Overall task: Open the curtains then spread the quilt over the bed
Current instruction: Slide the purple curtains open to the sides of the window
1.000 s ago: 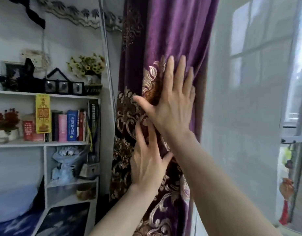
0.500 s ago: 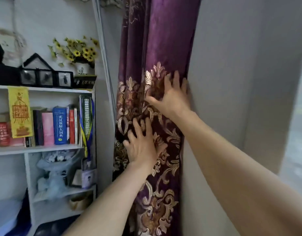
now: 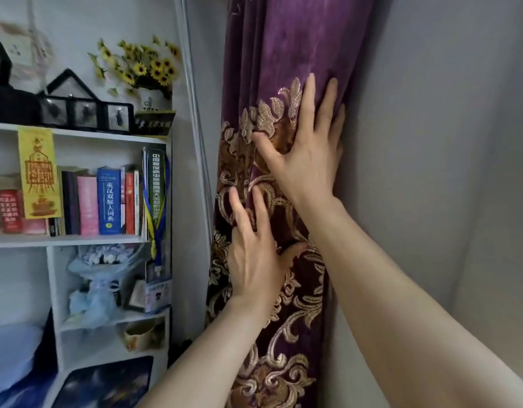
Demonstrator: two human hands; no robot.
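A purple velvet curtain [image 3: 283, 45] with gold embroidery hangs bunched into a narrow column in the middle of the head view. My right hand [image 3: 307, 154] lies flat on it with fingers spread, its outer fingers at the curtain's right edge beside a pale sheer curtain [image 3: 431, 142]. My left hand [image 3: 254, 254] presses flat on the embroidered folds lower down, fingers apart. Neither hand grips the fabric. A dark blue patterned cloth [image 3: 104, 384] shows at the bottom left; I cannot tell if it is the quilt.
A white bookshelf [image 3: 77, 238] stands at the left with books, photo frames, sunflowers [image 3: 142, 66] and a wrapped bouquet [image 3: 104, 278]. A metal pole [image 3: 195, 113] runs between shelf and curtain. A pale pillow [image 3: 9, 351] lies at the lower left.
The window and its light have left the view as the camera turned left and closer. Both hands have pushed the purple curtain into a tighter bunch and stay flat on it.
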